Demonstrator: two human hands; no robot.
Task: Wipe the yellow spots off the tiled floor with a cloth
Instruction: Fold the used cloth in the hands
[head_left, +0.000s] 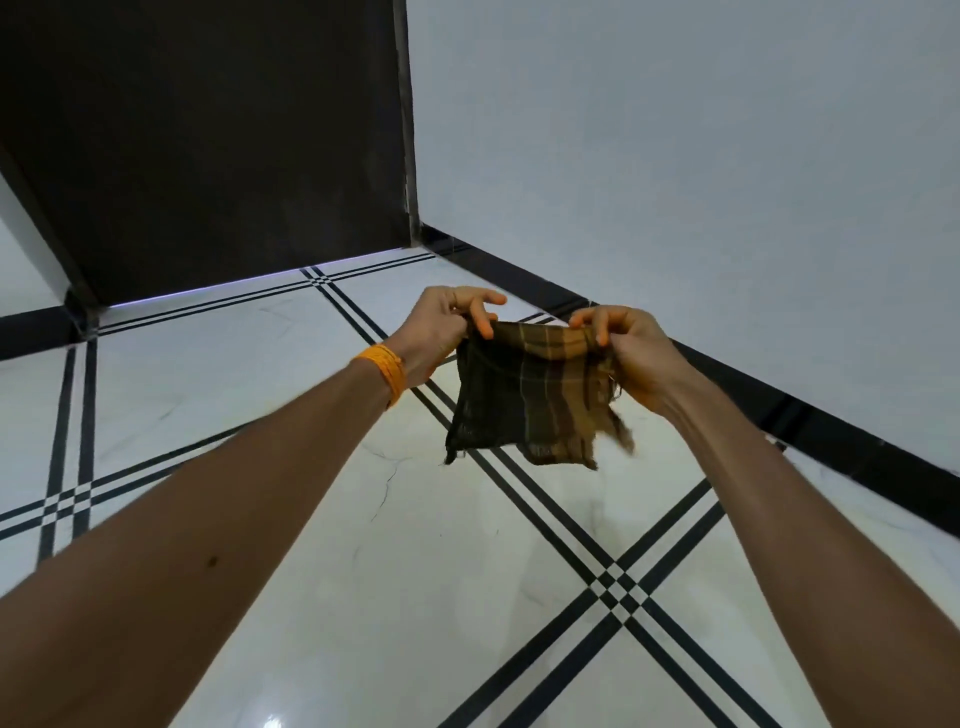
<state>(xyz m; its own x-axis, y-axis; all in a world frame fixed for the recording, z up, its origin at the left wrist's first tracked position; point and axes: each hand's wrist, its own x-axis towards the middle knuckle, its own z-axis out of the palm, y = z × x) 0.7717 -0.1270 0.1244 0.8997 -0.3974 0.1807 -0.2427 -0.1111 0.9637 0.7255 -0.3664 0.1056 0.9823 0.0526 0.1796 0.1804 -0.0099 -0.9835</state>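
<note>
Head view
Left hand: the left hand (441, 332) is stretched forward at mid-frame, its thumb and fingertips pinching the upper left corner of the cloth; the other fingers stand out loosely above the pinch.
Right hand: the right hand (631, 348) is held at about the same height, fingers curled, gripping the bunched upper right edge of the cloth.
Cloth: the cloth (530, 400), checked in dark brown and tan, is spread between the two hands and hangs down from them in the air. Its lower edge is frayed and uneven, and it hangs above the floor without touching it.
Floor: the tiled floor (363, 571) is glossy white with faint grey veining. Black double lines run along the tile borders and cross below and to the right of the cloth.
Wristband: an orange band (387, 371) circles the left wrist.
Door: a dark brown door (208, 130) fills the upper left, with a strip of light along its bottom edge.
Wall: a pale grey wall (675, 156) fills the upper right, with a black skirting (779, 410) where it meets the floor.
</note>
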